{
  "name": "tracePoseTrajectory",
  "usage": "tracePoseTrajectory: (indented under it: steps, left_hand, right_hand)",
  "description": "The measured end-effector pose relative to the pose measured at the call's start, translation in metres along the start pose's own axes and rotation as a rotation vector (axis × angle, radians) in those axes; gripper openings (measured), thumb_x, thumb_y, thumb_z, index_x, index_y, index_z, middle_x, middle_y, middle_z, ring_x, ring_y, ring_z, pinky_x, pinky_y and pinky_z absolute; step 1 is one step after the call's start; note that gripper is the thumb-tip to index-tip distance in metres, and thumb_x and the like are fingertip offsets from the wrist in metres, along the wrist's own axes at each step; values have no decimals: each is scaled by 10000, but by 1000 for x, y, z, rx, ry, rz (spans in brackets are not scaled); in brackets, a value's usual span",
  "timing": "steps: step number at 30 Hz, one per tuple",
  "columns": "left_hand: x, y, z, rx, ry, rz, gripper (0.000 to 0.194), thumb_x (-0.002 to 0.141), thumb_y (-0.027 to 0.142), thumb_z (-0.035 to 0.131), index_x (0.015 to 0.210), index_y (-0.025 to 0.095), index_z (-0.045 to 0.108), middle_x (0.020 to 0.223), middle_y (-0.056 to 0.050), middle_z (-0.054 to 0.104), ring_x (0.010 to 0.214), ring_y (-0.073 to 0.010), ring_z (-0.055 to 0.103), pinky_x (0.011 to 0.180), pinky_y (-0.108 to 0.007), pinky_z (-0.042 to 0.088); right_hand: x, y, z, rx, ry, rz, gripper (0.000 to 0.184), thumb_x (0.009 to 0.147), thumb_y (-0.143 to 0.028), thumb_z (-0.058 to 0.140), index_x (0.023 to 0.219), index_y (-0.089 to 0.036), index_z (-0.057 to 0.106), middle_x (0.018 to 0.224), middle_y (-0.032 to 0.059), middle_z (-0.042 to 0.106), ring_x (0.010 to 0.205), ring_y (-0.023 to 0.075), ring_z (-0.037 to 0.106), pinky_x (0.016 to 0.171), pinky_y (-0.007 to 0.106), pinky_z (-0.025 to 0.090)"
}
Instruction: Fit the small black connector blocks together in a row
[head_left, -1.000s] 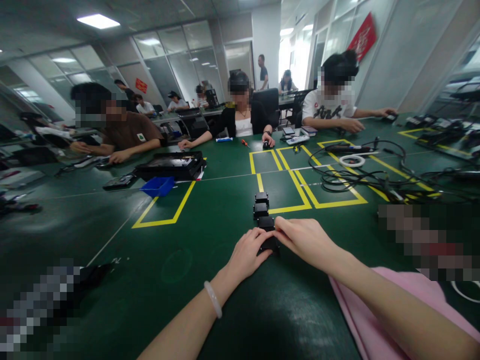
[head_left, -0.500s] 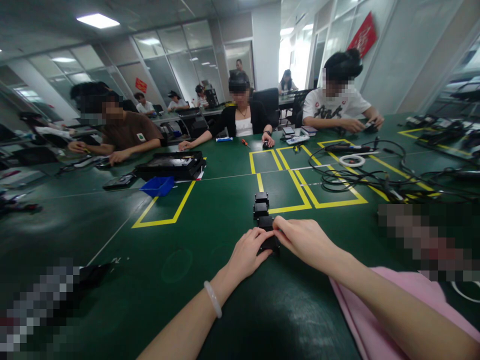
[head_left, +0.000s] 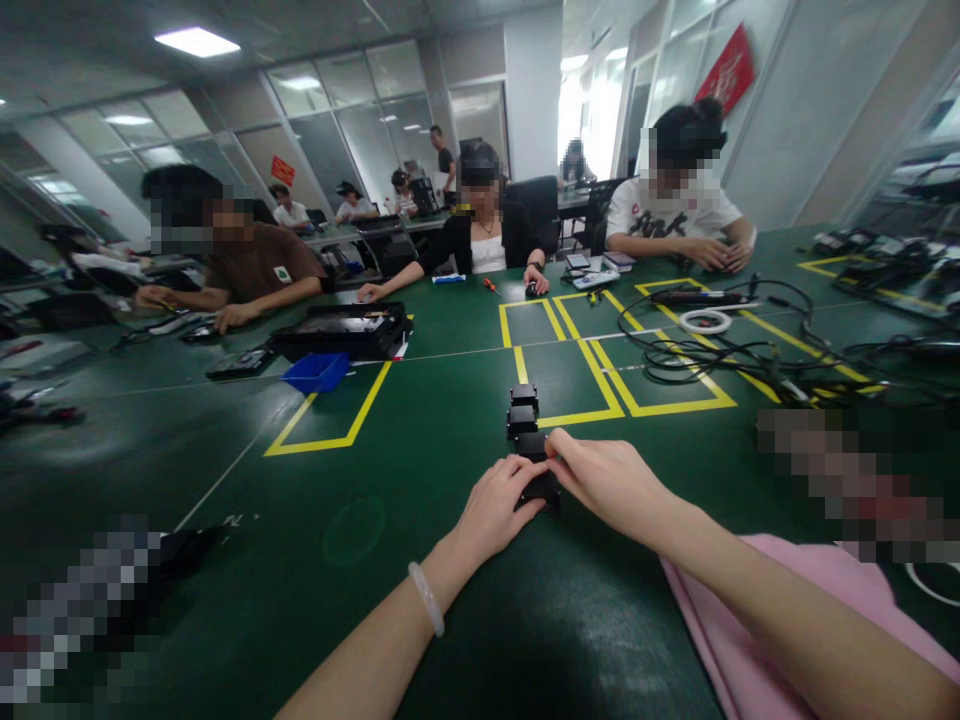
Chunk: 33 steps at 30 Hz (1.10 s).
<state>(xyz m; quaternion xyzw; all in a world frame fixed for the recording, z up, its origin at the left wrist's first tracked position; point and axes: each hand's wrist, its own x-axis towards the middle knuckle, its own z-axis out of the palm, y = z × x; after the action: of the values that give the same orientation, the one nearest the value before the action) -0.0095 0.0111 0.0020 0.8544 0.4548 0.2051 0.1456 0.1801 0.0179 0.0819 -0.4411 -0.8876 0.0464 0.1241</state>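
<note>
Several small black box-shaped parts stand in a row on the green table, running away from me: a far part (head_left: 523, 396), a middle part (head_left: 521, 420), another part (head_left: 529, 445) and the nearest part (head_left: 540, 489). My left hand (head_left: 491, 505), with a pale bracelet at the wrist, grips the nearest part between thumb and fingers from the left. At that part's upper right edge, my right hand (head_left: 607, 480) is closed in a pinch. Whatever its fingertips hold, if anything, is hidden.
Beyond the row, yellow tape (head_left: 581, 415) marks out boxes. A blue tray (head_left: 316, 372) sits beside a black case (head_left: 341, 330) on the left. Black cables (head_left: 697, 365) spread over the right side, and pink cloth (head_left: 810, 600) lies near my right forearm. Co-workers sit across the table.
My hands and the black parts look the same as before. In the background, a standing person has moved left, and the co-worker at the far right has brought their hands closer together.
</note>
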Motion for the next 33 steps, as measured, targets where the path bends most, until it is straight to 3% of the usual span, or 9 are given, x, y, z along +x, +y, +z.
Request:
tracePoseTrajectory:
  steps: [6, 11, 19, 26, 33]
  left_hand:
    - [0, 0, 0, -6, -1, 1, 416, 843, 242, 620, 1226, 272, 461, 1127, -26, 525, 1017, -214, 509, 898, -365, 444]
    - [0, 0, 0, 9, -2, -10, 378, 840, 238, 622, 1191, 262, 484, 1107, -25, 532, 1006, -214, 512, 887, -363, 449]
    - [-1, -1, 0, 3, -3, -7, 425, 837, 236, 628, 1226, 271, 461, 1134, -26, 527, 1019, -214, 512, 899, -365, 446]
    - [0, -1, 0, 10, -7, -8, 381, 851, 261, 608, 1208, 266, 475, 1114, -30, 529, 1010, -214, 514, 889, -368, 450]
    - [0, 0, -1, 6, -9, 1, 425, 840, 247, 619, 1232, 275, 458, 1126, -30, 524, 1011, -215, 512, 892, -370, 445]
  right_hand:
    - [-2, 2, -2, 30, 2, -26, 76, 944, -248, 402, 958, -202, 460, 814, 2, 665, 714, 151, 636, 551, 232, 292]
    - [-1, -1, -3, -75, -2, 33, 212, 970, -345, 356, 883, -203, 487, 772, 15, 669, 675, 167, 630, 530, 247, 253]
    - [0, -2, -1, -36, 15, 39, 102, 932, -223, 405, 1002, -197, 475, 815, 4, 672, 681, 155, 639, 514, 240, 246]
    - [0, -2, -1, -30, 26, 12, 188, 969, -330, 368, 888, -202, 480, 801, 2, 665, 686, 154, 632, 530, 241, 268]
    - [1, 0, 1, -22, 9, 38, 109, 951, -254, 387, 977, -199, 477, 806, 3, 673, 692, 155, 644, 527, 238, 270]
